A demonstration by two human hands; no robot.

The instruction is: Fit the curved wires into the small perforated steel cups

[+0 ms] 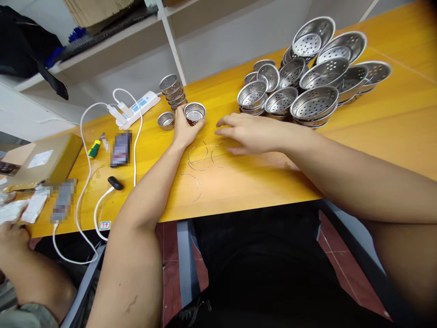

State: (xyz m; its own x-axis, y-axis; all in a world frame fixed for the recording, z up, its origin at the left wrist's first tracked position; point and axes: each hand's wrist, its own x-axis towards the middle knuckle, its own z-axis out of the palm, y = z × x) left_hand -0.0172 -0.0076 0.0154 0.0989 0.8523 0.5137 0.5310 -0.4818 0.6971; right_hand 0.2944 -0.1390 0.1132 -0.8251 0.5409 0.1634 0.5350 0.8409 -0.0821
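My left hand (pixel 187 130) is closed around a small perforated metal cup (pixel 195 114), with the thumb and fingers on its sides. Just behind it rises a stack of similar cups (pixel 170 85), and a single small cup (pixel 166 120) stands to its left. My right hand (pixel 244 132) is held over the table with its fingers apart and nothing in them, slightly blurred. Below the hands lie several thin curved wires (pixel 198 157). Right of my right hand are many perforated metal cups (pixel 282 101) in piles, the larger strainer-like ones (pixel 314 104) farther right.
A power strip (pixel 138 109) with white cables, a phone (pixel 121 149), a green-yellow screwdriver (pixel 94 148) and a small black object (pixel 115 183) lie to the left. Beyond them are a cardboard box (pixel 51 159) and another person's hand (pixel 13 234). Shelving (pixel 102 43) stands behind the table.
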